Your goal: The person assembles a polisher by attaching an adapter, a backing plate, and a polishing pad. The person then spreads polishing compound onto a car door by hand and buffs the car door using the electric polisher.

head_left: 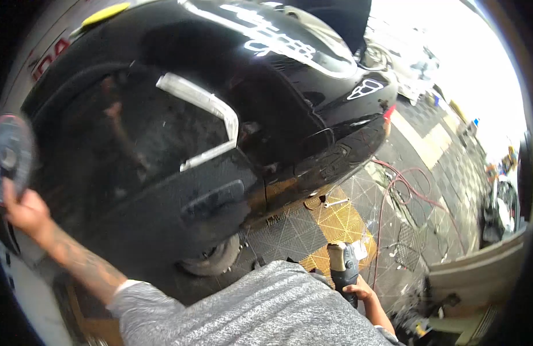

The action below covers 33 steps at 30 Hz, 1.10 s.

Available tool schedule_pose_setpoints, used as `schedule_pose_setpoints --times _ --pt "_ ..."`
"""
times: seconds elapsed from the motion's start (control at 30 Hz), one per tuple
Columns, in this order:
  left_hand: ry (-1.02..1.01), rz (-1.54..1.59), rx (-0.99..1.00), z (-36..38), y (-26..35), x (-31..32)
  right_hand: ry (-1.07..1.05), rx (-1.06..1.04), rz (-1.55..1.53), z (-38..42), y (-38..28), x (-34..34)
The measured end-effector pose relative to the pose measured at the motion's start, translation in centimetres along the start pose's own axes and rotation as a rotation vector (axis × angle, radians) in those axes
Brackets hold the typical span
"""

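A round dark polishing pad [11, 153] with a hub at its centre is at the far left edge, slightly blurred. My left hand [29, 212] is closed at its lower rim, with that arm stretched out. Low on the right, my right hand [358, 288] grips a dark power polisher [343, 268] by its body, beside my grey shirt. In front of me stands a glossy black car [266, 115], its side panel reflecting bright light and an arm. A wheel [217, 259] shows under the panel.
On the yellow and grey floor tiles [335, 222] lies a wrench [337, 202]. A red hose [402, 181] loops across the floor to the right. Something yellow [105, 14] is at the car's upper left. Cluttered gear [500, 202] stands along the right side.
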<state>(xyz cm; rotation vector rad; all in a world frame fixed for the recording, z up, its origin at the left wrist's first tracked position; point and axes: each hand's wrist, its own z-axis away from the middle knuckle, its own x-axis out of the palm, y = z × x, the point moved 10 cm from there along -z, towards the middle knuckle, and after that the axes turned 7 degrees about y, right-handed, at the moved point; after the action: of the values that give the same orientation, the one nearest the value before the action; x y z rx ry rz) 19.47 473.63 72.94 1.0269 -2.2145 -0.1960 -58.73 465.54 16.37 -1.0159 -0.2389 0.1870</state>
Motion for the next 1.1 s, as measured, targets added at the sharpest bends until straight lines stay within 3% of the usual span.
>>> schedule_pose_setpoints --times 0.07,0.17,0.23,0.27,0.33,0.5,0.63,0.73,0.8,0.87,0.9,1.0,1.07,1.1 --pt "-0.033 0.115 -0.315 12.7 -1.3 -4.6 -0.076 0.028 -0.037 0.8 -4.3 0.7" --pt "-0.069 0.274 -0.967 37.7 0.5 -0.1 -0.373 -0.158 0.174 3.1 -8.9 2.1" --pt "-0.125 0.237 -1.168 50.7 1.1 -1.4 -0.625 -0.205 0.341 5.0 -10.5 3.4" --pt "-0.173 0.204 -1.269 54.1 4.6 1.0 -0.785 -0.228 0.413 6.3 -11.2 5.0" --pt "-0.458 0.245 -1.349 58.4 9.9 4.4 -1.1 -0.289 0.508 9.9 -12.8 8.2" --pt "-1.079 0.245 -1.269 59.5 19.6 8.4 -1.296 -0.355 0.671 15.1 -13.3 10.9" --pt "-1.33 0.226 -1.203 57.9 25.1 10.4 -1.294 -0.432 0.709 18.0 -12.2 11.3" --pt "-1.477 0.262 -1.007 56.2 28.2 11.9 -1.297 -0.444 0.728 19.5 -11.5 12.0" --pt "-1.587 0.353 -0.727 54.9 30.9 12.1 -1.286 -0.414 0.73 20.8 -10.8 12.8" --pt "-1.673 0.377 -0.799 55.0 30.9 10.5 -1.24 -0.44 0.839 22.1 -9.2 13.8" --pt "-1.682 0.62 -0.943 56.1 29.7 9.5 -1.254 -0.461 0.908 21.9 -8.5 14.4" --pt "-1.626 0.619 -1.586 56.1 29.4 5.0 -1.303 -0.489 0.841 24.7 -8.4 17.9" --pt "-1.82 0.45 -0.924 54.1 30.9 4.5 -1.312 -0.481 0.805 25.7 -7.6 19.5" --pt "-1.819 0.363 -1.173 54.4 30.6 3.1 -1.333 -0.472 0.816 26.4 -7.2 20.3"
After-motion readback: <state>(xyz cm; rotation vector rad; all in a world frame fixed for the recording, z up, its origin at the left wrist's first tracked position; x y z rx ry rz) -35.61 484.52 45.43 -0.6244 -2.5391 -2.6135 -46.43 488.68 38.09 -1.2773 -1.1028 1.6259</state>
